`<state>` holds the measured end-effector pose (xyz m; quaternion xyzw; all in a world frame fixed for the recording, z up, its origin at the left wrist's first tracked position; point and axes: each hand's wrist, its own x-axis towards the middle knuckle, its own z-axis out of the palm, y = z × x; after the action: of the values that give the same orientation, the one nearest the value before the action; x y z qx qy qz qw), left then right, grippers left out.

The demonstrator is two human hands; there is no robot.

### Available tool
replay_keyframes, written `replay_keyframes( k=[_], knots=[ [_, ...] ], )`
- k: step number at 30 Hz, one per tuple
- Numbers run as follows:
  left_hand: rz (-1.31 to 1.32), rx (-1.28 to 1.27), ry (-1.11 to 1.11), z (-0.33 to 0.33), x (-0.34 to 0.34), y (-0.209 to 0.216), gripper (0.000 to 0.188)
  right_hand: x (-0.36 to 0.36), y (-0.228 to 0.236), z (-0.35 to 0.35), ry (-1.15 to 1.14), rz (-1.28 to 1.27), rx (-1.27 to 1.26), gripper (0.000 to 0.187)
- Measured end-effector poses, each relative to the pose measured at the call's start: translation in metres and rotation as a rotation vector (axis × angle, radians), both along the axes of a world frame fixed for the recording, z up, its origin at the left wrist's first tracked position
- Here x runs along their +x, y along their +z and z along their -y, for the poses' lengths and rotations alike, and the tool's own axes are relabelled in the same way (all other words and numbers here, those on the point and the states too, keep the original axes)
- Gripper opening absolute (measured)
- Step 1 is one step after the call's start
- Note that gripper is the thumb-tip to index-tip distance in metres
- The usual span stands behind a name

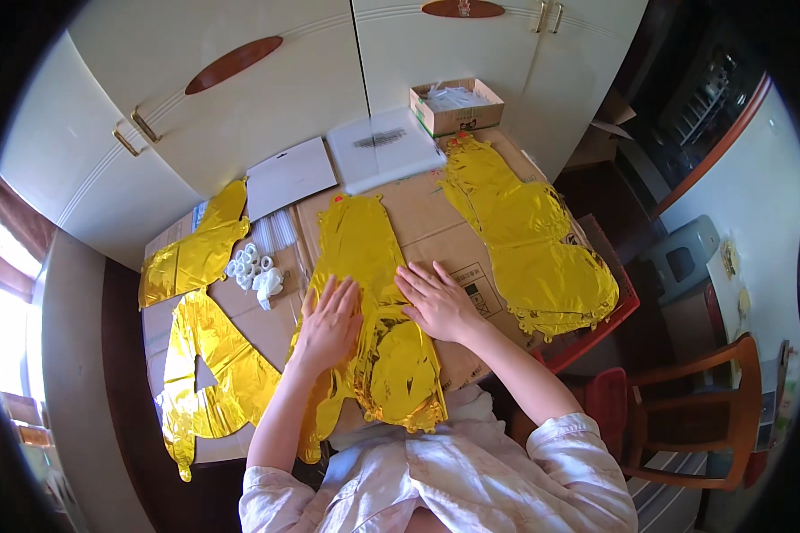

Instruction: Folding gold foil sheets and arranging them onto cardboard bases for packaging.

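A flat, uninflated gold foil balloon (357,235) lies in front of me on the cardboard-covered table (422,213), its near end reaching the front edge. My left hand (331,322) rests palm down on its left side, fingers stretched out. On its right side my right hand (437,304) lies flat too, with fingers slightly spread. Neither hand grips anything. The foil between and below them is creased. To the left is an A-shaped gold foil balloon (227,355), with another gold foil balloon (191,253) behind it. A pile of gold foil balloons (538,235) lies at right.
Small white rings (247,265) and clear thin strips (276,231) sit left of centre. Behind are a pale card (292,179), clear plastic bags (384,147) and an open cardboard box (458,108), against cream cabinets (231,115). A wooden chair (689,409) stands at right.
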<state>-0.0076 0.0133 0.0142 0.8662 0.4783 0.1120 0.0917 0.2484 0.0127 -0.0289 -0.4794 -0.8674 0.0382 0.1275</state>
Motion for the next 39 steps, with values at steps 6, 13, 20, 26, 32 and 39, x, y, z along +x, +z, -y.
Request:
replay_keyframes(
  k=[6,13,20,26,32,39],
  knots=[
    [0.066,-0.016,-0.163,-0.037,0.047,0.002,0.05,-0.003,0.009,0.0,-0.022,-0.019,-0.026,0.053],
    [0.022,0.004,-0.142,-0.064,0.062,-0.012,0.048,-0.003,0.001,-0.001,-0.032,-0.026,0.002,0.05],
    [0.007,0.117,-0.106,-0.075,0.065,-0.02,0.046,-0.003,0.002,-0.001,-0.011,-0.045,0.015,0.048],
    [-0.02,0.154,-0.077,-0.083,0.068,-0.021,0.044,-0.003,0.0,-0.002,-0.004,-0.048,0.042,0.048],
    [-0.025,0.153,-0.062,-0.089,0.068,-0.026,0.046,0.001,0.009,0.002,0.042,-0.004,-0.06,0.05],
    [-0.11,0.063,-0.057,-0.091,0.068,-0.021,0.064,0.01,0.011,0.012,0.127,-0.059,-0.134,0.046]
  ],
)
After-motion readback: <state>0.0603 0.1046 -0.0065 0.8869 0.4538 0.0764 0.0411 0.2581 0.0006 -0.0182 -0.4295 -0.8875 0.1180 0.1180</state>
